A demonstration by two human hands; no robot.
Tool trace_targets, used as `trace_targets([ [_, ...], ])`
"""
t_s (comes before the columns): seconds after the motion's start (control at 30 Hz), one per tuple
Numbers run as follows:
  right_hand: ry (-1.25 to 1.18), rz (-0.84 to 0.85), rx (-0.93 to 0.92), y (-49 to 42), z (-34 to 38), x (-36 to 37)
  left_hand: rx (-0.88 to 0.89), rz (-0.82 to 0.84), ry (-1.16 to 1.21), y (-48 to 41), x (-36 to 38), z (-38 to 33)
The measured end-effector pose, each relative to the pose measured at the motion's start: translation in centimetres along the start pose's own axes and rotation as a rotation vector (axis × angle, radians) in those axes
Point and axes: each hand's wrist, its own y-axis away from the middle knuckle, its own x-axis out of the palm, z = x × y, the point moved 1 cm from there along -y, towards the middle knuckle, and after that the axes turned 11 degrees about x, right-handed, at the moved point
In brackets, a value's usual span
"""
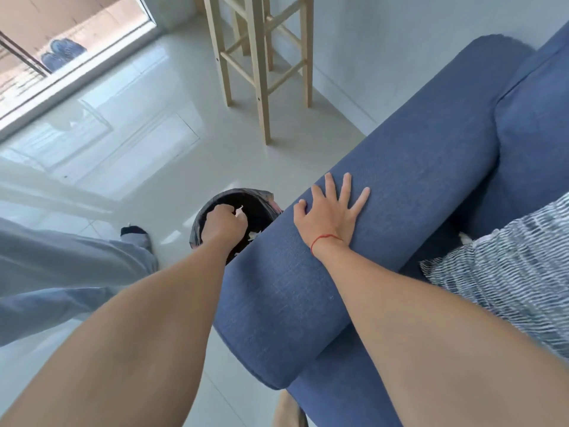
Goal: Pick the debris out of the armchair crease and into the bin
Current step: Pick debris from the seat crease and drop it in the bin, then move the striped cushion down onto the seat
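Left hand (226,221) over the mouth of the round dark bin (261,208), grip pinched narrow on a small white scrap of debris (239,210). More white bits (253,235) in the bin just below that grip. Right hand (328,211) flat, fingers spread wide, holding nothing, on the blue fabric armchair's armrest (354,241) beside the bin.

Head-worn view, steeply down over armrest (385,211).

Armchair (385,211) matt woven cloth; floor (147,143) glossy tile; stool (258,57) wood.
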Motion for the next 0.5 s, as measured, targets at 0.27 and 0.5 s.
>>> trace_targets([
  [0.27, -0.194, 0.152, -0.055, -0.5, -3.4, -3.5, 0.135, 0.089, 0.030, 3.3, 1.5, -8.8],
  [0.5, -0.441, 0.044, 0.163, -0.5, -14.5, -7.1, 0.372, 0.097, -0.091, 7.9, 5.8, -16.9],
])
